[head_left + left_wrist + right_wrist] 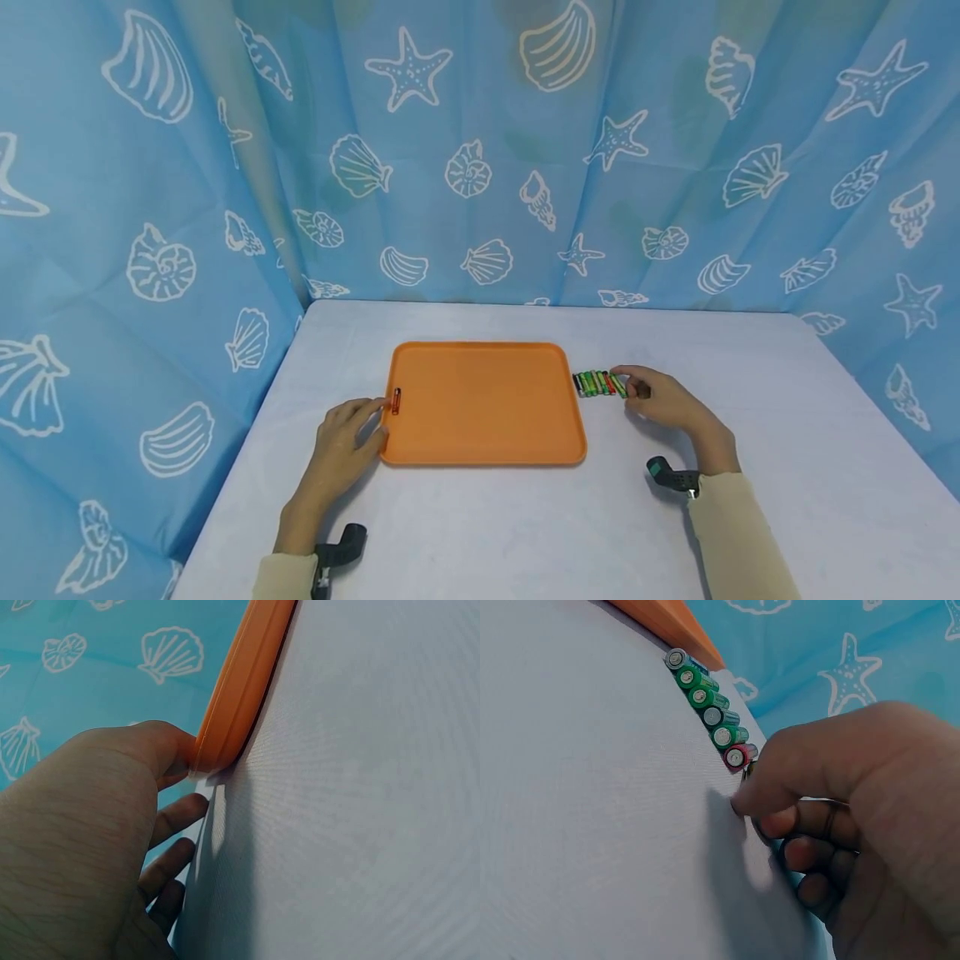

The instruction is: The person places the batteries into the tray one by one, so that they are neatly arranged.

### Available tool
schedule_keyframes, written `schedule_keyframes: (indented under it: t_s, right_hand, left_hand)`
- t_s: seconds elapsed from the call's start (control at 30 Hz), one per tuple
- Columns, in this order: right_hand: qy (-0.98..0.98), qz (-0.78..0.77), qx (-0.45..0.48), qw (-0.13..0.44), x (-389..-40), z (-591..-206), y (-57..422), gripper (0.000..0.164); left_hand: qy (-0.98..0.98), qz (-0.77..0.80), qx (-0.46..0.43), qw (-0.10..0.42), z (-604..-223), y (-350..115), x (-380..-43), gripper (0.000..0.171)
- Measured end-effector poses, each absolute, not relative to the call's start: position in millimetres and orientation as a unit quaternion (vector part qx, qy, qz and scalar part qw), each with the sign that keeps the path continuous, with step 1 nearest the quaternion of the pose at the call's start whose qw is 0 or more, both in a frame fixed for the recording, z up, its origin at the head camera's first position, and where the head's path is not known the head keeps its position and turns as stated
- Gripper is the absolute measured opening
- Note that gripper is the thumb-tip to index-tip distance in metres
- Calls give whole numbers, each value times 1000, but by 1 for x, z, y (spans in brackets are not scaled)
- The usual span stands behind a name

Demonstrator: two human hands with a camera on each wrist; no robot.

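Note:
An orange tray (487, 404) lies on the table, with one red battery (396, 402) upright along its left side. My left hand (347, 446) rests at the tray's left edge, thumb and index fingertips touching the rim; the other fingers hang loosely curled beside it in the left wrist view. Just right of the tray, several batteries (592, 383) lie side by side in a row, mostly green, with a red one (741, 756) near the right end. My right hand (663, 404) pinches the rightmost green battery (618, 386) between index finger and thumb; in the right wrist view the thumb mostly hides it.
A white cloth (510, 533) covers the table. Behind and to the left hangs a blue curtain (450, 225) with white shells and starfish. Each wrist wears a black camera mount, one on the left (341, 546) and one on the right (672, 477).

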State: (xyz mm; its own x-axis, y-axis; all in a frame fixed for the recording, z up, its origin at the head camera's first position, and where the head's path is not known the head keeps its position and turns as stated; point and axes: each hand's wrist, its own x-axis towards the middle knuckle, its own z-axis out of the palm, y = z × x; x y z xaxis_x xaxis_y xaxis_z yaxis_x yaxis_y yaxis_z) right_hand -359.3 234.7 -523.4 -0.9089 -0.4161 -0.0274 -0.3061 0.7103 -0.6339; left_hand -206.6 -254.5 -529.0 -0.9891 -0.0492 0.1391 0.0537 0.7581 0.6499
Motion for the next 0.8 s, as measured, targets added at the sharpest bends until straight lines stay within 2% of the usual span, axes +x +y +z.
schedule_keyframes:
  t_s: [0.47,0.8]
  right_hand:
    - [922,-335,-183,68,-362,-527,238,34]
    - [927,-331,-178,20,-356,-519,233,40]
  left_hand:
    - [-934,-348,0,74,-530,-255,-206,44]
    - [-937,-342,0,73,-530,-254,-207,45]
